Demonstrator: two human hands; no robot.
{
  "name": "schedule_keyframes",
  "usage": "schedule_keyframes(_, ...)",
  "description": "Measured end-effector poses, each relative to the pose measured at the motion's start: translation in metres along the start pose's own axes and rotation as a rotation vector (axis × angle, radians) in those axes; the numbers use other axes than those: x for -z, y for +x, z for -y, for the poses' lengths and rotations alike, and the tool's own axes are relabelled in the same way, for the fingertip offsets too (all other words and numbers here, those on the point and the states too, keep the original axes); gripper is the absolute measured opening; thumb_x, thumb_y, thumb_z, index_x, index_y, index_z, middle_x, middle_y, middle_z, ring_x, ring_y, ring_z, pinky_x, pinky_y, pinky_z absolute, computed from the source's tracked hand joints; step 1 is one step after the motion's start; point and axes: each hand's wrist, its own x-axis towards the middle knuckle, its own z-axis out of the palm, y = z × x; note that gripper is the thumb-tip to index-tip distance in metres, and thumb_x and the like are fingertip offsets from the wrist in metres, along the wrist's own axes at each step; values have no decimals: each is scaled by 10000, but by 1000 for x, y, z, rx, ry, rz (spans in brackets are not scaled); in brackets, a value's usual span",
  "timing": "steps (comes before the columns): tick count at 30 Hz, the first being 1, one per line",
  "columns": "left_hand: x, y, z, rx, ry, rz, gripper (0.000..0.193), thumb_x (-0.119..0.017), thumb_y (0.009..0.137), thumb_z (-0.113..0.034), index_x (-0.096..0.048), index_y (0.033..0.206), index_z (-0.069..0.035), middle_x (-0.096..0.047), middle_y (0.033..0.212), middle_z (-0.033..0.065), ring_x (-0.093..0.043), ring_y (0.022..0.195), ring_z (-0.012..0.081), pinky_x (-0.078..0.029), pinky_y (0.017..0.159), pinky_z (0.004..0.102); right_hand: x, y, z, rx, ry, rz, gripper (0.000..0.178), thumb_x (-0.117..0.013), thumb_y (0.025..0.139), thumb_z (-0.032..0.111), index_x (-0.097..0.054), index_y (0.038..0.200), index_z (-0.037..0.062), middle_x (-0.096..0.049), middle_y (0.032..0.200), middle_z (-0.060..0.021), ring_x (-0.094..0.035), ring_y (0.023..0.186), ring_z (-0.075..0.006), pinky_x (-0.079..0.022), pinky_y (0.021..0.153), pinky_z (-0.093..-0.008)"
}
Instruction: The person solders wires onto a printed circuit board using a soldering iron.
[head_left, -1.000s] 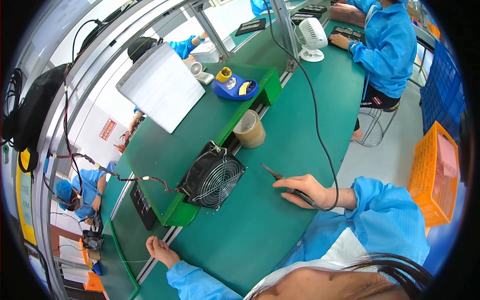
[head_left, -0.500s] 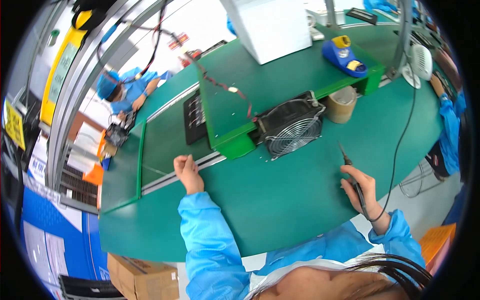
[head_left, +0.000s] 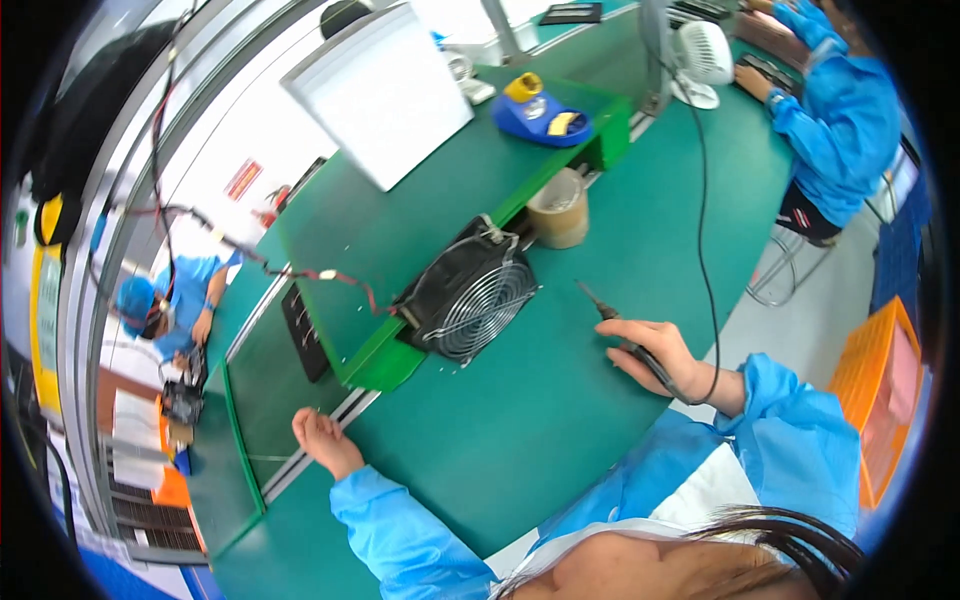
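My right hand (head_left: 660,355) is wrapped round a soldering iron (head_left: 606,312), its thin tip pointing up and left above the green table. The iron's black cable arcs away past the wrist. My left hand (head_left: 328,443) hovers by the metal rail (head_left: 352,408), fingers curled in, with nothing visible in them. Between the hands, farther back, a black cooling fan (head_left: 478,305) with a round wire grille leans against the green shelf. A brown tape roll or round pot (head_left: 560,210) stands just right of it.
On the shelf sit a blue soldering-iron stand (head_left: 540,115) and a large white box (head_left: 385,95). A red-black wire (head_left: 290,272) hangs to the fan. A black tray (head_left: 304,335) lies beyond the rail. Co-workers (head_left: 840,120) sit at right and far left. A white desk fan (head_left: 703,55) stands back right.
My view has turned to the right, so the bench and fan appear farther left. The right hand still holds the soldering iron; the left hand stays near the rail.
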Motion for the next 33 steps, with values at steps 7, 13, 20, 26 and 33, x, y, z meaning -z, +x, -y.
schedule_keyframes(7, -2, -1, 1, 9, 36, 7, 103, -470, 949, -74, -557, 1004, -61, -503, 821, 13, -365, 506, 51, -275, 403, 194, 1, -3, -2, 25, 36, -2, 353, -638, 811, -13, -587, 1157, 36, -648, 850, -140, -643, 685, -297, -505, 603, -356)
schedule_keyframes(13, 1, -2, -3, 40, 69, -35, 231, -482, 983, -175, -571, 1147, -38, -533, 883, 27, -345, 496, 32, -267, 404, 191, -1, -2, -2, 26, 34, -4, 354, -639, 807, -14, -587, 1154, 36, -649, 858, -144, -647, 706, -294, -507, 617, -357)
schedule_keyframes(20, 1, -4, -2, 38, 114, -40, 302, -463, 1005, -249, -546, 1185, -20, -544, 839, 30, -329, 479, 30, -259, 404, 190, -2, -2, -3, 42, 27, -17, 355, -643, 799, -15, -590, 1147, 32, -647, 858, -143, -647, 716, -293, -507, 628, -355)
schedule_keyframes(26, 3, -1, 2, 39, 111, -34, 365, -434, 1019, -315, -532, 1196, -12, -535, 826, 33, -330, 481, 36, -262, 411, 193, -2, -2, -5, 61, -2, -26, 360, -643, 796, -16, -588, 1149, 35, -644, 847, -139, -643, 707, -290, -504, 623, -352)
schedule_keyframes(33, 2, -4, -1, 43, 134, -14, 397, -407, 1032, -346, -527, 1193, -4, -528, 818, 38, -331, 485, 40, -265, 415, 199, -3, -2, -5, 59, 22, -22, 360, -641, 801, -14, -585, 1152, 40, -644, 841, -141, -641, 704, -292, -505, 628, -352)
